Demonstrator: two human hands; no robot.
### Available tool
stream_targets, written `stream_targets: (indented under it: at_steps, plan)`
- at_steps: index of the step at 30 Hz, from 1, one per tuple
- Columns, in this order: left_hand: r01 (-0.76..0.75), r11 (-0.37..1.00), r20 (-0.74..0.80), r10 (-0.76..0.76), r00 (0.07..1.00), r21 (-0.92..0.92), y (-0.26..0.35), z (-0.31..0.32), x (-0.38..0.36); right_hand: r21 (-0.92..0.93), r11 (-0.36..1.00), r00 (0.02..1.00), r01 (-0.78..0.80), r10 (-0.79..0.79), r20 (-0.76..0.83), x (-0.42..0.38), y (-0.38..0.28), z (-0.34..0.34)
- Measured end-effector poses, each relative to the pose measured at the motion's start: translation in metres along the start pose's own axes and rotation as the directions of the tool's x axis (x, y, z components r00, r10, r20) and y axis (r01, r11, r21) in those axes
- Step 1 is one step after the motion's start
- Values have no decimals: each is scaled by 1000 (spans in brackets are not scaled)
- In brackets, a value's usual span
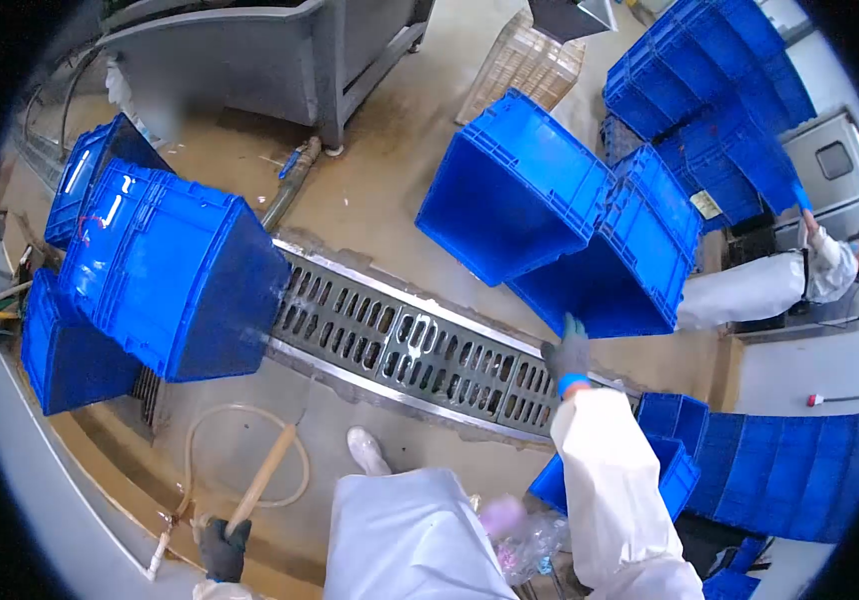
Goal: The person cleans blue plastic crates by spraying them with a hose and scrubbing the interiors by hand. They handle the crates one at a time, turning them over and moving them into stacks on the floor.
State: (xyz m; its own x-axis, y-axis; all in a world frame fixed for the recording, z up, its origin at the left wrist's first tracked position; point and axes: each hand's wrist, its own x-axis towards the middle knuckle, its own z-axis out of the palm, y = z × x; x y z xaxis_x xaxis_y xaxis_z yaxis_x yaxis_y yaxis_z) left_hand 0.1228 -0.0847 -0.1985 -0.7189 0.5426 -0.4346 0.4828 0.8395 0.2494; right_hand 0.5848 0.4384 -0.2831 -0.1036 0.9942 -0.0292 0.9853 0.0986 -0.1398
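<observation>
My left hand (222, 550), in a dark glove, is closed around the lower end of a wooden-handled tool (268, 472). A thin metal rod shows at the tool's upper end, over the wet floor. My right hand (568, 355), gloved and with a blue band at the wrist, reaches forward with its fingers stretched out. Its fingertips overlap the lower rim of a large blue crate (650, 235) tipped on its side. Against that crate leans another blue crate (515, 190), its dark open side facing me.
A slotted drain grate (400, 345) crosses the floor. Blue crates (155, 260) stand on the left, above a coiled hose (190, 450). Stacked crates (695, 75) fill the upper right, where another person (780, 280) in white works. A metal tank (240, 65) stands at the back.
</observation>
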Motion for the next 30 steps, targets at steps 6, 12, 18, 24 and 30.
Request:
stream_targets:
  at_steps: [6, 12, 18, 24, 30]
  plan:
    - [92, 995, 19, -91, 996, -25, 9, 8, 16, -181, 983, 980, 21, -56, -192, 146, -71, -11]
    - [290, 955, 88, -284, 955, -67, 32, 18, 14, -274, 961, 999, -41, 31, -42, 248, -70, 7]
    - [257, 964, 38, -255, 966, -65, 35, 41, -11, -424, 856, 941, 296, -338, -26, 277, -63, 19]
    - [180, 983, -49, -182, 982, -36, 4, 61, -30, -100, 883, 887, 458, -462, -22, 206, -167, 22]
    - [172, 979, 157, -188, 970, 110, 5, 33, -20, 373, 877, 923, 304, -368, 111, 50, -308, 59]
